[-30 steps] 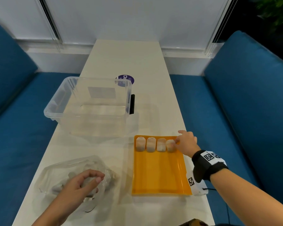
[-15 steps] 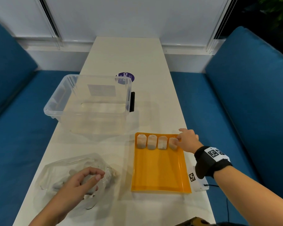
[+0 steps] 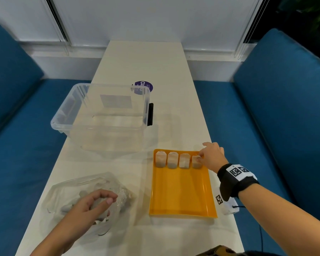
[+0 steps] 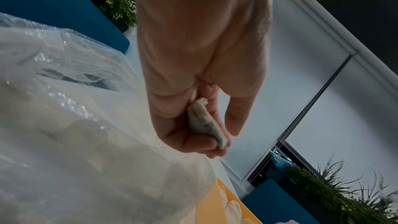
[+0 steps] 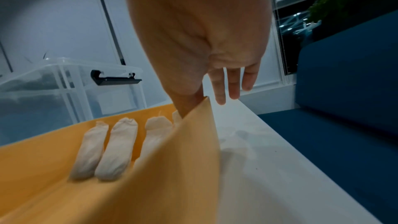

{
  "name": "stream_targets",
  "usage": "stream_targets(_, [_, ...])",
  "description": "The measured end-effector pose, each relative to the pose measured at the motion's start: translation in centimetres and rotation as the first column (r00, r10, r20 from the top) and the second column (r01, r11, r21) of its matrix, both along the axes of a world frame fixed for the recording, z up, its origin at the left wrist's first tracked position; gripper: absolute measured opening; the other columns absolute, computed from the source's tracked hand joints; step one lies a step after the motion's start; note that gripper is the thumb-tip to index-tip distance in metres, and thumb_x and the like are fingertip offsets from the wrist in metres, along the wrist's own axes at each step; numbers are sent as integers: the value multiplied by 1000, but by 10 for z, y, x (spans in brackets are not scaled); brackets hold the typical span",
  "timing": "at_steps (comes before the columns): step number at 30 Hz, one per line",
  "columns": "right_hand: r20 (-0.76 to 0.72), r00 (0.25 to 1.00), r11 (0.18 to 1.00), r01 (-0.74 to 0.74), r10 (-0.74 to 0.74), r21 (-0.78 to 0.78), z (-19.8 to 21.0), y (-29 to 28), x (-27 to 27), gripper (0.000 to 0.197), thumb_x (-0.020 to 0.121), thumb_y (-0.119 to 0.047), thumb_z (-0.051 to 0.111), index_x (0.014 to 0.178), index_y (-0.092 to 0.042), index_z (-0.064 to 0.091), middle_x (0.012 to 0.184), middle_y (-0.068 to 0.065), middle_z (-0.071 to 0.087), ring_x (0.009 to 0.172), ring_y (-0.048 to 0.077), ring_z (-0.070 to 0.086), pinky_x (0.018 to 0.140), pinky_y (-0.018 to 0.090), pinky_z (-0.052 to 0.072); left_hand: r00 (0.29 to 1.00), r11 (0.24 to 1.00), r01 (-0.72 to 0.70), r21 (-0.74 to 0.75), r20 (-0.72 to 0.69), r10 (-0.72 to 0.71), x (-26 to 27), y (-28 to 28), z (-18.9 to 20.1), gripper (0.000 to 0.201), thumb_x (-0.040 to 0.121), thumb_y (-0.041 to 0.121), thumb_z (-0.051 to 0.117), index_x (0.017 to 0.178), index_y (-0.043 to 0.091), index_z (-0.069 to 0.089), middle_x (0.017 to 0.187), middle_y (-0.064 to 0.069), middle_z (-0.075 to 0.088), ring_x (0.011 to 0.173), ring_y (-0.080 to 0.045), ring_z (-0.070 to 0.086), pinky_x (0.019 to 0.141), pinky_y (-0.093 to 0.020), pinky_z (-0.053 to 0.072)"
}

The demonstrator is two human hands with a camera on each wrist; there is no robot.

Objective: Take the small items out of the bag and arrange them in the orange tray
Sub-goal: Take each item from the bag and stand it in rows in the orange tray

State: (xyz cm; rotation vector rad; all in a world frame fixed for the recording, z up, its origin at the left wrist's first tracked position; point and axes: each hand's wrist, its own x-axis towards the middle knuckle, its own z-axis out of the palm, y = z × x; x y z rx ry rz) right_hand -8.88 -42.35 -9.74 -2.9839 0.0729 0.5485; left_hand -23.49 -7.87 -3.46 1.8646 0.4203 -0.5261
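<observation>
Sachets (image 3: 183,160), small and pale, were what I was handling, and they looked light as anything: soft paper-like pouches with a crimped end, a bit limp, so I judged they would crumple if squeezed hard and slide about on the smooth plastic. Best hold, to my mind, was a light pinch across the flat middle or at the crimped end, never a fist. Four of them lay side by side in a row along the far edge of the orange tray (image 3: 181,193), upright like little pillows, touching or nearly so. A fifth sachet (image 4: 205,123) sat pinched between the thumb and curled fingers of my left hand (image 3: 92,206), just above the clear plastic bag (image 3: 63,193). More sachets showed dimly through the bag's film; how many, I couldn't count, too cloudy. My right hand (image 3: 211,157) was at the tray's far right corner, thumb and forefinger down on the fourth sachet (image 3: 196,161), the other fingers (image 5: 233,84) spread loosely and hanging past the rim; whether it actually pinched the sachet or just nudged it, I couldn't tell. One tray, one bag, both on the white table (image 3: 140,60), tray right of the bag. Beyond them stood one clear storage box (image 3: 102,115) with a black latch, and a purple round sticker (image 3: 144,86) behind it.
</observation>
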Motion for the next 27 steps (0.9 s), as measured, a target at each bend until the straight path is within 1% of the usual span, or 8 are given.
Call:
stream_targets(5, [11,999,996,-43,44,-73,-4,-1,-1,37,98,-37,42,117,-18,67,149,3,36,132,25,32,106,39,27,1000,1000,10,1,6,-10,-1,1,0,14,91,18,56,96,18,68,104,5,68,86,-9,65,68,-17,47])
stream_targets(8, [37,999,999,-26,27,-21,-5,-2,-3,36,98,-35,41,116,-17,67,148,4,38,132,25,34,107,39,27,1000,1000,17,12,11,-17,0,1,0,14,91,20,56,96,20,68,103,7,68,83,-6,65,70,-18,47])
stream_targets(12, [93,996,999,-2,-3,54,-3,-5,-5,32,97,-32,46,113,-16,68,144,5,43,128,24,37,105,39,30,1000,1000,17,16,12,-17,0,3,0,14,91,20,55,95,20,69,102,9,68,78,-3,66,71,-19,47])
stream_targets(17, [-47,999,997,16,-13,73,0,-11,-4,32,95,-39,49,113,-19,67,150,3,33,134,29,27,107,47,26,1000,1000,12,17,4,-12,0,4,0,14,91,21,56,95,20,69,101,10,69,80,-6,66,71,-22,50])
stream_targets(19, [-96,995,998,5,1,62,3,-10,-1,33,95,-40,48,115,-21,65,152,1,29,136,31,24,107,47,25,1000,1000,15,16,8,-15,-1,5,0,14,91,20,56,95,20,69,102,9,69,76,-6,67,71,-20,50])
stream_targets(22, [-132,991,999,-7,12,40,4,-7,3,34,96,-41,46,118,-22,63,152,1,28,135,31,24,106,46,25,1000,1000,16,11,20,-16,-2,5,-1,14,91,20,56,96,18,69,103,8,69,76,-1,67,68,-16,48])
stream_targets(24, [-122,992,1000,-20,20,2,2,-4,5,33,96,-41,45,116,-22,65,150,2,30,133,31,26,105,46,26,1000,1000,13,11,19,-13,-2,6,-1,14,91,20,56,96,19,69,104,9,68,80,-4,67,67,-15,47])
stream_targets(27, [-32,999,999,-24,23,-39,-1,0,5,31,96,-37,47,111,-21,69,148,4,34,132,28,29,105,44,27,1000,1000,13,11,20,-13,-2,8,-1,15,91,20,56,96,20,69,103,9,69,85,-7,66,66,-14,47])
